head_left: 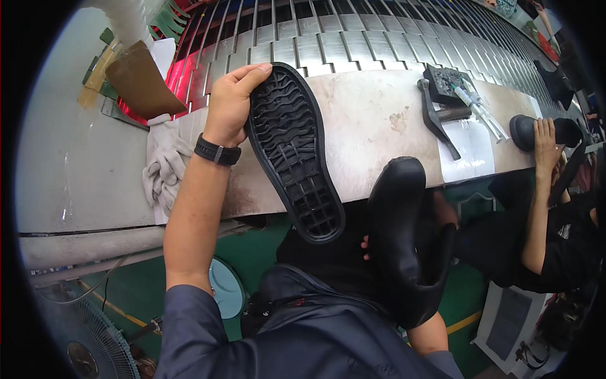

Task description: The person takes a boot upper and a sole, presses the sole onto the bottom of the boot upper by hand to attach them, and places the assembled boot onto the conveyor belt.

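over the worn workbench, left hand gripping a black rubber sole, right hand inside a black shoe upper

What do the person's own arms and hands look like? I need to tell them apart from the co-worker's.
Both hands are bare, no gloves. The left hand has a black wristband at the wrist and a dark blue-grey sleeve pushed up near the elbow. The right hand is mostly hidden; its forearm is bare, with the same sleeve colour.

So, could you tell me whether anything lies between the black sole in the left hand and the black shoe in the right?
Nothing visible does. The black sole in the left hand and the black shoe, gripped by the mostly hidden right hand, have only open space between them.
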Demonstrator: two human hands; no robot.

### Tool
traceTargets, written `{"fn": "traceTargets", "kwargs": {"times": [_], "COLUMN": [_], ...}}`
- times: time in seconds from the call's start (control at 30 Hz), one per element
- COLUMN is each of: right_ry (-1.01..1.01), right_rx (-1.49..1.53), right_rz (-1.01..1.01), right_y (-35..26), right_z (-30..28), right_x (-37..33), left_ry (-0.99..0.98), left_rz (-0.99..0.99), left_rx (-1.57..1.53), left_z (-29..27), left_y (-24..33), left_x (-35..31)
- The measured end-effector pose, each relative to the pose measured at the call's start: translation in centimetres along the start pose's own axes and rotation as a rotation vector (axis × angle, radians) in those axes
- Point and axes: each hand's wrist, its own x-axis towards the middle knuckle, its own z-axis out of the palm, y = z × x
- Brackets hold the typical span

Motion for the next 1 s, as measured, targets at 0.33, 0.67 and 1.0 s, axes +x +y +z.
{"fn": "traceTargets", "kwargs": {"times": [0.33,0.67,1.0], "right_ry": [-0.135,-0.199,0.074], "right_rx": [0.101,0.104,-0.484], "right_rz": [0.434,0.208,-0.663], "right_y": [-4.2,-1.8,-3.7], "right_z": [-1.2,-4.9,3.3], "right_x": [2.2,1.6,8.3], "left_ry": [-0.075,-0.09,-0.61], "left_rz": [-0.117,-0.104,0.8], "left_rx": [-0.076,-0.092,0.492], "left_z": [-0.5,-2.5,9.7], "left_y": [-0.8,3.4,5.8], "left_x": [-0.8,4.3,-11.5]}}
